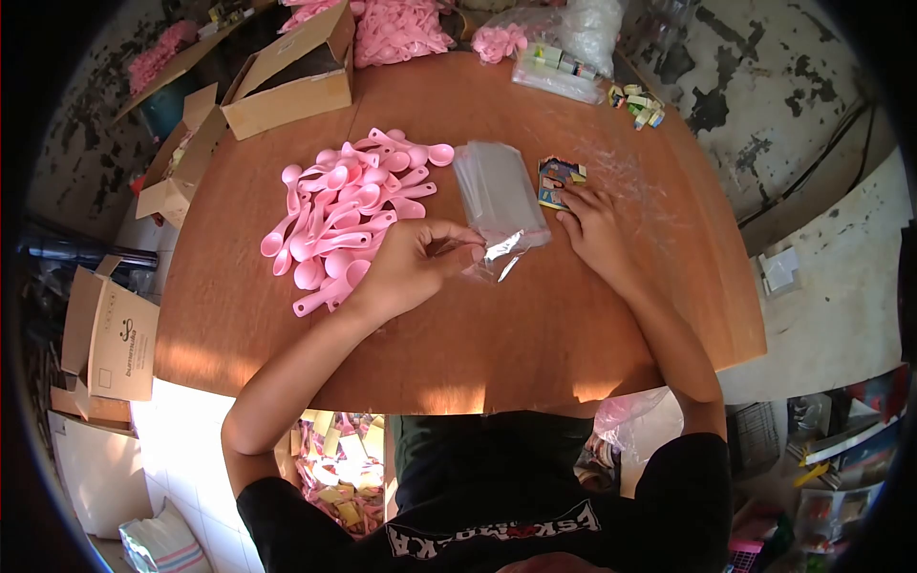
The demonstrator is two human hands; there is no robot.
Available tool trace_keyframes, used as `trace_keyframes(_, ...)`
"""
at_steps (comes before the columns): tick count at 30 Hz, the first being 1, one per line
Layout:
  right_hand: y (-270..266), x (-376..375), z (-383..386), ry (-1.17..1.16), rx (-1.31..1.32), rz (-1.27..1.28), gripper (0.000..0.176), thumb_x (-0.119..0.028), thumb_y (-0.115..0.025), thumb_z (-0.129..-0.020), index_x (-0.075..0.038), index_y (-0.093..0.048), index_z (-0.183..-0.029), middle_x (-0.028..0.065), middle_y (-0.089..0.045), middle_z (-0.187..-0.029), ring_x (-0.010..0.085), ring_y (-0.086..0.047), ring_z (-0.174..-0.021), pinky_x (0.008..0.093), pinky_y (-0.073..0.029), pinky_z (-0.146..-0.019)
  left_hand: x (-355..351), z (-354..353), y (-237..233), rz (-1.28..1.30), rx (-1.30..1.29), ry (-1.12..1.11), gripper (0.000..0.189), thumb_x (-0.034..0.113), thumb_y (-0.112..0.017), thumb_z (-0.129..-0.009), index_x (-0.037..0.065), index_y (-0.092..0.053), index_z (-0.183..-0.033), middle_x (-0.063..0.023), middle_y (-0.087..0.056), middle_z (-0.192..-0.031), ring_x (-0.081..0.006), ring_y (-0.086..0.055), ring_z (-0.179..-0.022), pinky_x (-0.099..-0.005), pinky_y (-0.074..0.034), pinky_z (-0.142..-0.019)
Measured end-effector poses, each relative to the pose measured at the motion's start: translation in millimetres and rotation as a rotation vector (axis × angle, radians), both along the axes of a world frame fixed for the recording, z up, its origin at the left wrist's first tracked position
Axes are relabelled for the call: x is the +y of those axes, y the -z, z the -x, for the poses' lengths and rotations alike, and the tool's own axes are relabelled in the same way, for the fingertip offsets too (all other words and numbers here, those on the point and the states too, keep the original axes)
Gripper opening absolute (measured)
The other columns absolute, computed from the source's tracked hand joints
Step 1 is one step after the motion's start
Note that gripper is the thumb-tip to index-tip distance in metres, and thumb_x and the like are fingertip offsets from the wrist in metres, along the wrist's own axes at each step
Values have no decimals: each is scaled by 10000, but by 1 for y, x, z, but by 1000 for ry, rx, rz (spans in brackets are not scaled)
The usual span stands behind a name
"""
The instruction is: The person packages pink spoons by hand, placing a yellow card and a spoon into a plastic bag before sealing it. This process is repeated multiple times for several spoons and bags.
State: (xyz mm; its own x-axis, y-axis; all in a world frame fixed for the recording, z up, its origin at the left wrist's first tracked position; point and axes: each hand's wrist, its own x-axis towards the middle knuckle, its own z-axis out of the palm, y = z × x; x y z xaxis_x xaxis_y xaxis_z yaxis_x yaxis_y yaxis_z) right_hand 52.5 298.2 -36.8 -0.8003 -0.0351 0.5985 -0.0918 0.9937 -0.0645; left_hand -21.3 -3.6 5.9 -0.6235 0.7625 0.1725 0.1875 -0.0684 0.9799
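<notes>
Room: walls (755,143) with flaking paint stand behind a brown wooden counter (439,353); sunlight falls along its near edge.
Left hand: the left hand (413,269) pinches the near end of a clear bag (506,250) between thumb and forefinger, apparently because thin film is best caught at its edge.
Right hand: the right hand (597,227) rests at the near end of the printed cards (554,181), fingertips touching them; whether it grips or only steadies them, I cannot tell.
Bag stack: the clear bags (492,181) lie flat in 1 stack between spoons and cards, a position that seems chosen so both hands reach it easily.
Spoons: the pink spoons (344,215) lie in 1 loose heap beside the left forearm, probably tipped out for easy picking.
Far edge: 1 open carton (291,100), a mass of pink items (401,36) and a small group of printed pieces (638,105) sit farther off, presumably to leave the near area for handwork.
</notes>
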Motion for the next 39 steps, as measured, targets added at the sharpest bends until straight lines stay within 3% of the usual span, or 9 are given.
trace_keyframes(5,0,4,2,-3,33,109,210,-146,-709,-806,-69,-711,-1002,103,-686,-1041,283,-604,-998,401,-466,-886,-3,-1,-6,-21,-6,-24,152,32,-653,-894,-43,-683,-1022,-45,-695,-920,-59,-613,-841,-223,-501,-760)
trace_keyframes(7,2,5,0,-51,40,368,164,-117,-712,-798,-51,-711,-948,110,-694,-987,296,-630,-913,399,-494,-821,-3,-1,-6,-37,-60,-34,150,32,-647,-900,-41,-683,-1026,-42,-695,-927,-55,-608,-838,-218,-499,-753)
trace_keyframes(11,0,9,0,-45,85,291,139,-93,-701,-815,-39,-700,-943,105,-692,-946,291,-643,-813,366,-510,-734,-5,4,1,-31,-19,-61,148,51,-662,-895,-9,-699,-1025,-33,-697,-956,-56,-601,-850,-219,-494,-736)
trace_keyframes(14,-11,-2,-5,105,85,497,128,-96,-688,-845,-30,-690,-955,107,-683,-888,261,-638,-734,325,-500,-662,-6,4,3,-33,-72,-66,156,68,-671,-894,-5,-699,-1029,-27,-695,-943,-53,-601,-833,-217,-495,-706)
trace_keyframes(16,-14,0,-4,35,402,537,124,-91,-659,-893,-5,-673,-982,72,-681,-850,168,-616,-675,276,-474,-602,-7,1,-3,2,-72,-93,160,82,-681,-889,1,-703,-1026,-23,-696,-923,-49,-599,-809,-213,-488,-667)
trace_keyframes(20,-39,-23,-22,-135,469,874,127,-74,-630,-931,24,-653,-1008,25,-665,-866,56,-588,-730,215,-468,-634,-6,2,-1,-10,-66,-101,158,45,-658,-896,-35,-685,-1030,-41,-697,-931,-53,-604,-832,-219,-496,-738)
trace_keyframes(23,-55,-47,-32,-213,414,1022,148,-75,-644,-921,25,-655,-1030,50,-672,-884,79,-605,-740,216,-487,-670,-7,2,-1,-15,-49,-85,158,42,-657,-896,-38,-683,-1029,-50,-700,-940,-55,-607,-841,-222,-499,-743)
trace_keyframes(32,-52,-71,-38,-323,277,970,152,-44,-683,-883,47,-665,-1004,68,-682,-876,97,-626,-731,213,-500,-643,-5,2,5,-25,-5,-55,161,33,-657,-888,-54,-683,-1021,-84,-707,-945,-91,-634,-863,-245,-521,-787)
trace_keyframes(39,-50,-72,-33,-337,186,907,129,-31,-685,-877,51,-671,-976,73,-682,-842,98,-628,-705,210,-500,-622,-7,1,-2,6,0,-36,151,29,-661,-886,-45,-691,-1013,-75,-712,-914,-93,-643,-817,-244,-527,-730)
